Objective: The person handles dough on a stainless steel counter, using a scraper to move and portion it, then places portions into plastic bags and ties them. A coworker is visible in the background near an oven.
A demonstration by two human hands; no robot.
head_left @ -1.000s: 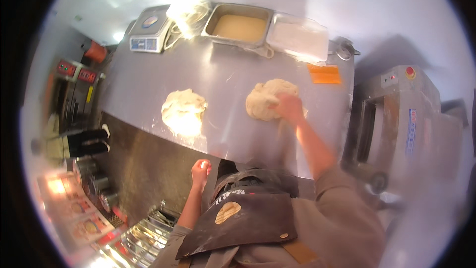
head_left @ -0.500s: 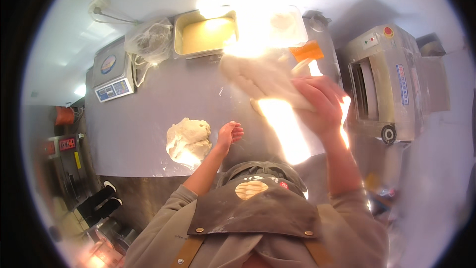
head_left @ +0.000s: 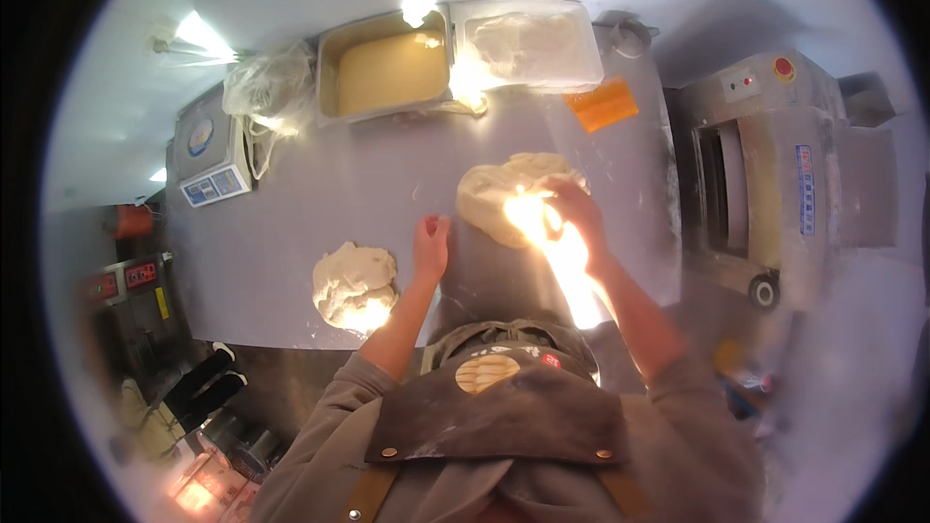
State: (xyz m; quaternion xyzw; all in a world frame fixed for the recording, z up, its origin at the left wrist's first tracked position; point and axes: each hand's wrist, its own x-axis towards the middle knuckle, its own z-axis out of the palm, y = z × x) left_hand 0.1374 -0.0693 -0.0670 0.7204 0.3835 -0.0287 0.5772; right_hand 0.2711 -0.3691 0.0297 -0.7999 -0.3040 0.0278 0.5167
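Note:
A large pale lump of dough [head_left: 494,199] lies on the grey worktable right of centre. My right hand [head_left: 578,218] grips its right side with curled fingers, and strong glare covers part of that hand. My left hand [head_left: 431,247] is beside the dough's left side, apart from it, with its fingers curled in and nothing visible in them. A second, smaller lump of dough [head_left: 355,281] rests near the table's front edge, left of my left hand.
Along the back stand a digital scale [head_left: 215,150], a clear plastic bag [head_left: 271,87], a metal pan of yellow contents [head_left: 325,87] and a white tub of white powder [head_left: 589,53]. An orange flat scraper [head_left: 603,105] lies near the tub. A machine [head_left: 775,145] stands beyond the right edge.
The large dough, stretched and blurred in my right hand before, now lies on the table, nearer and more bunched. My right hand came down left with it. My left hand's fingers have curled in.

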